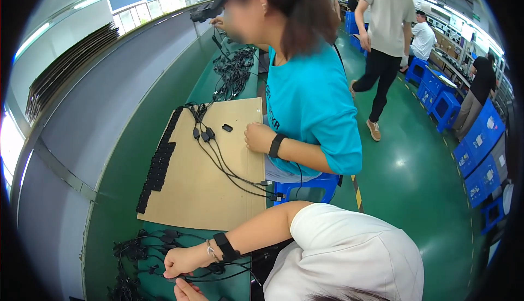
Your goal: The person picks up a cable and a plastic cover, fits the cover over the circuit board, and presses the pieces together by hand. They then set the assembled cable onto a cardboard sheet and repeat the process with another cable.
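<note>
Single head-worn fisheye view, looked down and forward along a green workbench (114, 192) that ran away toward upper left. Straight edges bowed near the dark rim. Wearer's own white-sleeved shoulder filled the lower right, very close; the cardboard sheet (202, 192) sat at mid-distance, a seated co-worker (305, 99) just beyond, the aisle receding at right. No second view to compare

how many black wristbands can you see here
2. One is on the wrist of the hand resting on the black cables at the bottom. The other wristband is on the teal-shirted co-worker's arm on the cardboard sheet. Other wrists are hidden or too small.
</note>
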Demonstrator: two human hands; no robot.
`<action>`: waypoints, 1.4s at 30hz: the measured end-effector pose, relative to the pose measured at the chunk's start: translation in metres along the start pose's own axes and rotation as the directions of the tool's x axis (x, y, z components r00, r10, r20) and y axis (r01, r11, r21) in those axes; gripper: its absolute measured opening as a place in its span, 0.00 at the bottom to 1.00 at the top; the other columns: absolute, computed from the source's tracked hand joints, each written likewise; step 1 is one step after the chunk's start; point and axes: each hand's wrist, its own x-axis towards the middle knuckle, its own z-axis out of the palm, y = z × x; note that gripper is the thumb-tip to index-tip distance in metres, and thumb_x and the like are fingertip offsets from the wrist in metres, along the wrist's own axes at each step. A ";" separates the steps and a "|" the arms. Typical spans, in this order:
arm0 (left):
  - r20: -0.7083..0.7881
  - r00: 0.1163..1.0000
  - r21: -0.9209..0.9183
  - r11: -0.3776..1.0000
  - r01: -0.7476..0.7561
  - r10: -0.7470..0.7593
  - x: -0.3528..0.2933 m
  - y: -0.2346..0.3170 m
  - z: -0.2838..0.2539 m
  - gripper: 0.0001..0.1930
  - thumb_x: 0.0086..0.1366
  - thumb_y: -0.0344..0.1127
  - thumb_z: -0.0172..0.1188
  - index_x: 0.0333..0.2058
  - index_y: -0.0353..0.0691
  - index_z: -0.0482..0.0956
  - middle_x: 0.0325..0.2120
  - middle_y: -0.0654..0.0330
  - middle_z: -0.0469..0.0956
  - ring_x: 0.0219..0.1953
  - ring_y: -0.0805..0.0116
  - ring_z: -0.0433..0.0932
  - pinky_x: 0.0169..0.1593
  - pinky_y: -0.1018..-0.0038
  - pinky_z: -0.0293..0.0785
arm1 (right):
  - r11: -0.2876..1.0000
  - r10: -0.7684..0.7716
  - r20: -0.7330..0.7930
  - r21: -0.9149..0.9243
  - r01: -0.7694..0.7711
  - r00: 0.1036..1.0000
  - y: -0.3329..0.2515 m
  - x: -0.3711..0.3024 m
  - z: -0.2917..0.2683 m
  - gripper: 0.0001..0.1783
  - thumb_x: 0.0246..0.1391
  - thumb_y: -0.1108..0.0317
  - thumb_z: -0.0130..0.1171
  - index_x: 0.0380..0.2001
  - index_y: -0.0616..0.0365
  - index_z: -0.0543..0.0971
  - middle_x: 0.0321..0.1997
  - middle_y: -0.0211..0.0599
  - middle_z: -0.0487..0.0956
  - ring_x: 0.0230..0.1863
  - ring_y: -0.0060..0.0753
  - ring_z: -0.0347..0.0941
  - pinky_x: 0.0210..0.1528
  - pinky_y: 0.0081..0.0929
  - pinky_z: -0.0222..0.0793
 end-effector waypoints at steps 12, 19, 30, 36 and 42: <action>-0.033 0.985 0.017 0.986 -0.167 0.168 -0.002 -0.004 0.000 0.21 0.60 0.48 0.54 0.20 0.33 0.68 0.12 0.66 0.60 0.16 0.78 0.52 0.19 0.76 0.51 | 0.990 0.028 0.139 0.134 -0.047 0.990 0.005 0.008 -0.001 0.14 0.47 0.67 0.56 0.12 0.58 0.68 0.11 0.27 0.65 0.13 0.20 0.59 0.16 0.21 0.55; 0.007 0.995 -0.125 0.988 -0.094 0.096 0.008 -0.021 -0.007 0.21 0.60 0.48 0.54 0.22 0.33 0.69 0.12 0.67 0.58 0.17 0.78 0.52 0.20 0.76 0.50 | 0.984 0.034 0.148 0.168 -0.059 0.988 0.004 0.010 0.000 0.11 0.47 0.69 0.56 0.16 0.61 0.72 0.14 0.25 0.68 0.15 0.16 0.60 0.17 0.17 0.55; -0.096 0.995 -0.068 0.998 0.013 -0.020 0.003 0.008 -0.006 0.22 0.61 0.51 0.50 0.34 0.32 0.74 0.16 0.64 0.66 0.19 0.76 0.59 0.24 0.78 0.56 | 0.998 0.052 0.114 0.028 -0.055 0.992 -0.014 0.000 0.007 0.14 0.49 0.66 0.54 0.14 0.61 0.72 0.12 0.24 0.67 0.14 0.16 0.58 0.15 0.18 0.54; -0.141 0.980 -0.048 0.987 -0.151 0.143 0.017 -0.031 -0.017 0.14 0.63 0.39 0.49 0.28 0.34 0.77 0.18 0.70 0.70 0.21 0.81 0.65 0.22 0.83 0.60 | 0.983 0.075 0.082 0.162 -0.088 0.994 -0.006 0.011 0.018 0.07 0.41 0.69 0.58 0.16 0.60 0.75 0.14 0.23 0.68 0.16 0.13 0.58 0.16 0.18 0.52; -0.133 0.956 0.009 0.965 -0.263 0.262 0.018 -0.028 -0.015 0.11 0.61 0.31 0.43 0.28 0.36 0.75 0.24 0.51 0.76 0.27 0.56 0.76 0.29 0.69 0.71 | 0.993 0.098 0.109 -0.074 -0.090 0.989 -0.018 -0.001 0.018 0.13 0.51 0.63 0.51 0.36 0.58 0.77 0.23 0.22 0.70 0.23 0.13 0.62 0.24 0.13 0.58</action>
